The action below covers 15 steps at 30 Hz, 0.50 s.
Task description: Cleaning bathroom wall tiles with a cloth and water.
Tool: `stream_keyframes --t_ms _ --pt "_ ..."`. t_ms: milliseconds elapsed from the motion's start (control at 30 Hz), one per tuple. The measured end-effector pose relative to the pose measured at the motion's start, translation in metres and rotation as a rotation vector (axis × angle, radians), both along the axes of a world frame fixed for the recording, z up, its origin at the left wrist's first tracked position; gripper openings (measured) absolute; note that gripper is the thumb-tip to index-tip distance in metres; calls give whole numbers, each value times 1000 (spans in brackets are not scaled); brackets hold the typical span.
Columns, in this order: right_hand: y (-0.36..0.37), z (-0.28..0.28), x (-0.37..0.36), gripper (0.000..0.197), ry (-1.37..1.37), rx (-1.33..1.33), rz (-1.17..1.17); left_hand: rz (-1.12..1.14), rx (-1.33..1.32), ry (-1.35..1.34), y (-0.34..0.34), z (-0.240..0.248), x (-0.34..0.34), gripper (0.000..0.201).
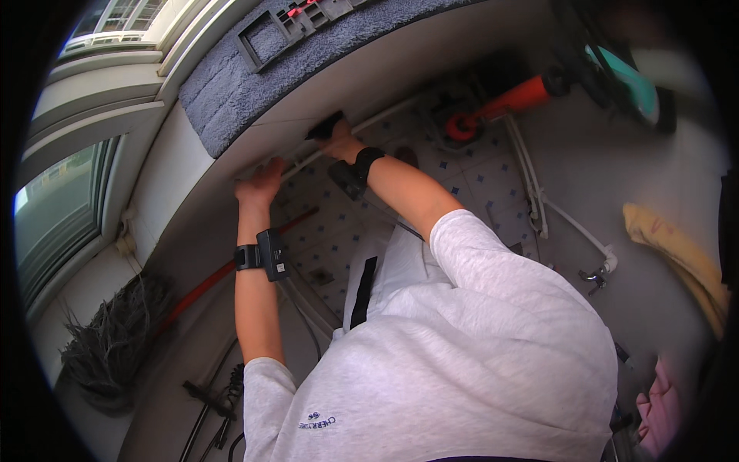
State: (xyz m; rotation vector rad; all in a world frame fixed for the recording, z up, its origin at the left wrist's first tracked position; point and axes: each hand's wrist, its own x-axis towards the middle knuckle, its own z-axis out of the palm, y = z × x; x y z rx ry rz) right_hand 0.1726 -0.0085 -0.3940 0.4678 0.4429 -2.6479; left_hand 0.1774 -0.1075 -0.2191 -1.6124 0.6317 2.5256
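My left hand [262,185] is at the pale wall [269,138] beneath the padded ledge, its fingers apart and holding nothing that I can see. A white pipe [308,160] runs along the wall's foot beside it. My right hand [336,138], farther right, is closed on a small black object [325,125] that lies against the wall. The hand partly covers this object, so its kind cannot be made out. Both wrists wear black straps, and a black box [272,255] sits on the left one.
A grey fluffy mat [231,96] covers the ledge, with a grey plastic frame [258,46] on top. At left, a grey mop [115,339] with a red handle leans below the window [65,200]. An orange-red tool [508,100], white pipes and a tap [596,277] are at right.
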Motion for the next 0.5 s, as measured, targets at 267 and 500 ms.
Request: stream_keyframes --t_ms 267,500 --pt "99 124 -13 51 628 1522 623 44 58 133 -9 -1 -11 64" --pt "297 84 -56 36 452 2205 477 72 5 70 7 1 -14 48"
